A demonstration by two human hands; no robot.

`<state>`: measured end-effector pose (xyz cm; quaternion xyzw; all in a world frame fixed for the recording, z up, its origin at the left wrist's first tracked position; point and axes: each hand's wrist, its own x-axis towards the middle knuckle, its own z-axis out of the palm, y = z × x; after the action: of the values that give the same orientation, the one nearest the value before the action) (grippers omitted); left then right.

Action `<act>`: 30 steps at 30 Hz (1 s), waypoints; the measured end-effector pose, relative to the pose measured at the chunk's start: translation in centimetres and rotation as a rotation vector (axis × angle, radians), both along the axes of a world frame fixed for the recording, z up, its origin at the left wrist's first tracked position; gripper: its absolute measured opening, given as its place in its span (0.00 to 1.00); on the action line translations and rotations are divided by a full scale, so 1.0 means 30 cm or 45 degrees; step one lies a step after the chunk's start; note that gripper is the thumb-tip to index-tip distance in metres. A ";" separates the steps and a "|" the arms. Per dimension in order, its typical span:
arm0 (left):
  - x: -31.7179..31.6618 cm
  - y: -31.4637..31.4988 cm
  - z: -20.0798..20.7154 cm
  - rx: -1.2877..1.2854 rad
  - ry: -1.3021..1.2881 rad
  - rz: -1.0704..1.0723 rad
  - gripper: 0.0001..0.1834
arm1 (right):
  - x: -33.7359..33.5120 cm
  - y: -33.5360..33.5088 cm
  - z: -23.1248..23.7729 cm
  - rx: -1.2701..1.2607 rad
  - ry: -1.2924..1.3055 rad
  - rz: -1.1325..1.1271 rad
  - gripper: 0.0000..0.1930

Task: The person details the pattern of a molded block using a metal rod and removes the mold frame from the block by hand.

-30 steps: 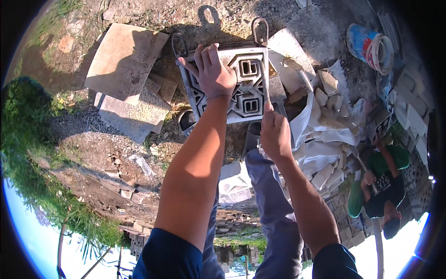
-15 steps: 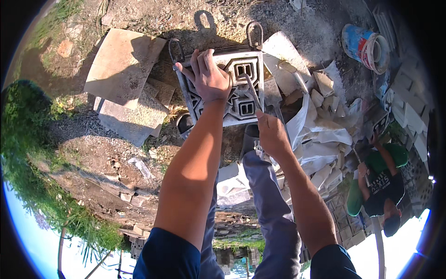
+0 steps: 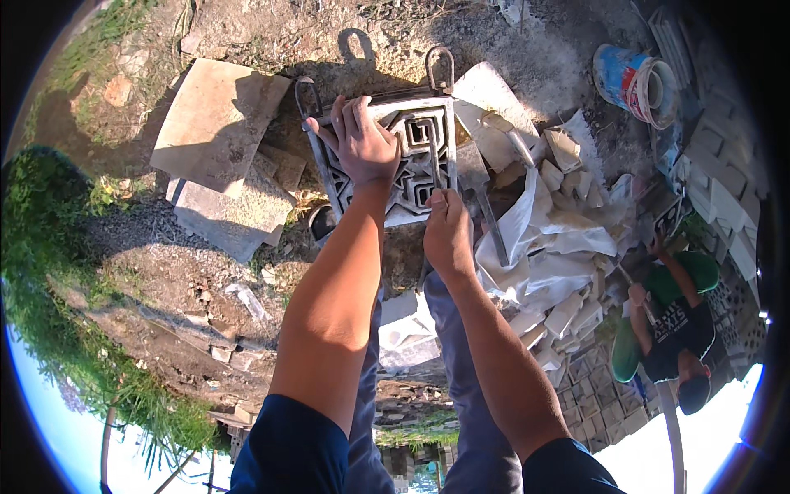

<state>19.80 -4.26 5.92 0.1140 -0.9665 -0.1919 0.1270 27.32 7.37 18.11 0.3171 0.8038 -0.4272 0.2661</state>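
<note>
A square grey-white block or mould (image 3: 401, 212) with a raised geometric pattern stands in front of me, a metal loop handle (image 3: 441, 69) at each far corner. My left hand (image 3: 366, 151) lies on its left part, fingers stretched toward the far edge. My right hand (image 3: 448, 232) is closed around a thin metal rod (image 3: 436, 160). That rod runs away from me over the right part of the pattern, its far end at the upper square opening. Whether the tip goes inside, I cannot tell.
Flat slabs (image 3: 216, 128) lie on the ground at left. At right are a dark metal bar (image 3: 493, 229), white sheeting (image 3: 568, 239) with broken pieces, and a blue and white bucket (image 3: 629, 81). Another person (image 3: 679, 333) works farther right, near stacked blocks (image 3: 728, 177).
My right hand has shifted left, and the rod has swung from a slant to nearly straight away from me. My left hand stays on the patterned face. More of the dark bar shows.
</note>
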 end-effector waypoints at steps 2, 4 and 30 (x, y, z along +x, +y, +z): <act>0.005 0.001 0.011 0.059 0.002 -0.020 0.21 | 0.011 0.016 -0.025 0.036 -0.013 0.046 0.18; 0.016 -0.026 0.024 0.080 -0.065 -0.057 0.20 | 0.019 0.026 -0.033 0.068 0.011 0.065 0.17; 0.182 -0.167 0.046 0.067 -0.195 -0.274 0.28 | 0.076 -0.058 -0.004 0.089 0.100 -0.014 0.21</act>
<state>25.26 -9.29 7.31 0.0272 -0.9746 -0.2204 0.0286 29.60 5.64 17.98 0.3134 0.8263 -0.4125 0.2208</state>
